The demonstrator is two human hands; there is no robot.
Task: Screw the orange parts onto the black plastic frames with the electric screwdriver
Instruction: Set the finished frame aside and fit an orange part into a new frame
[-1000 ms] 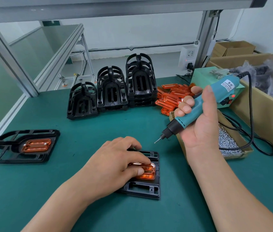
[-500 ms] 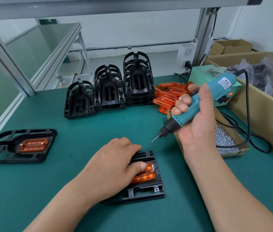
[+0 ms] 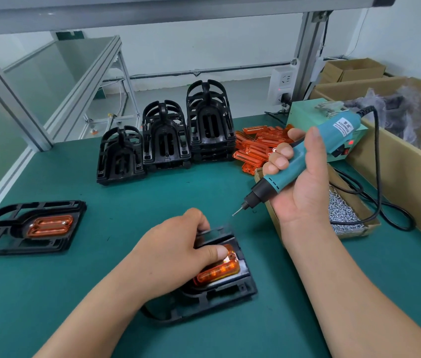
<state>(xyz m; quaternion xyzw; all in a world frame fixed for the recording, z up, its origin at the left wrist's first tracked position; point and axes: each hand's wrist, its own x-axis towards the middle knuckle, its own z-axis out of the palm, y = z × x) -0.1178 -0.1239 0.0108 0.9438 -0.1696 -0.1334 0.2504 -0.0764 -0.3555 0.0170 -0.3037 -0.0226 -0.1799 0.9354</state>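
second frame (image 3: 2,239) lies flat far left on the mat, left hand (image 3: 173,251) grips the black frame (image 3: 219,295) front-center w/ thumb on its orange part (image 3: 219,271) (long axis low-left to up-right), right hand (image 3: 305,187) wrapped round the electric screwdriver (image 3: 307,156), bit aimed down-left, just short of the frame

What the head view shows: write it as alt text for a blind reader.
The left hand grips a black frame holding an orange part on the bench, thumb on the part; the right hand holds the electric screwdriver, bit in the air. Behind lie stacked frames, loose orange parts and a box of screws.
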